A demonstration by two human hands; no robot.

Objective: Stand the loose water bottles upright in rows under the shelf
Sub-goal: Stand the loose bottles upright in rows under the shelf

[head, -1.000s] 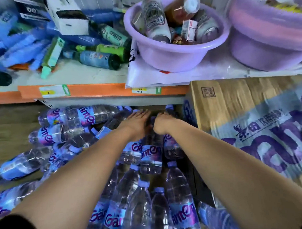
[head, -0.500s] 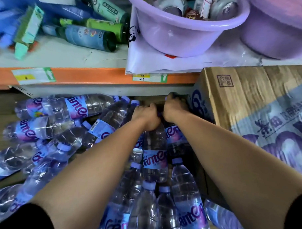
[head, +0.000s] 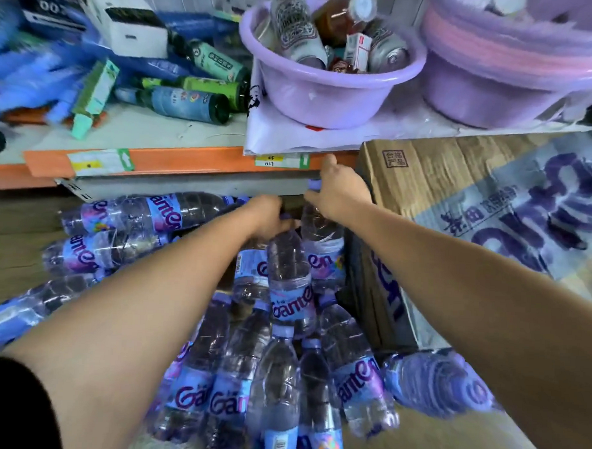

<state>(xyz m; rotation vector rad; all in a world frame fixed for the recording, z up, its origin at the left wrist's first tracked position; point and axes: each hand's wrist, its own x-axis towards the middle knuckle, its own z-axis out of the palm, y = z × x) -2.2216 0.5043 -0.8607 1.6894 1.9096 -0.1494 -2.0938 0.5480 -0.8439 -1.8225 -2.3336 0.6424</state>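
Clear water bottles with purple caps and blue-purple labels fill the floor under the orange-edged shelf (head: pixel 189 163). Several stand upright in rows in the middle (head: pixel 276 374). Loose ones lie on their sides at the left (head: pixel 137 215). My left hand (head: pixel 268 216) is closed over the cap of an upright bottle (head: pixel 289 278). My right hand (head: pixel 339 192) grips the neck of another upright bottle (head: pixel 320 245) just behind it, next to the cardboard box. That bottle's cap shows at my fingertips.
A large cardboard box (head: pixel 456 203) with a printed wrap stands right of the bottles. A wrapped pack of bottles (head: pixel 440 384) lies at its foot. On the shelf sit two purple basins (head: pixel 329 91), green and blue bottles (head: pixel 188 103) and boxes.
My right hand has risen from beside the box to just under the shelf edge, on a bottle neck. My left hand stays on the cap beside it. The camera has tilted up.
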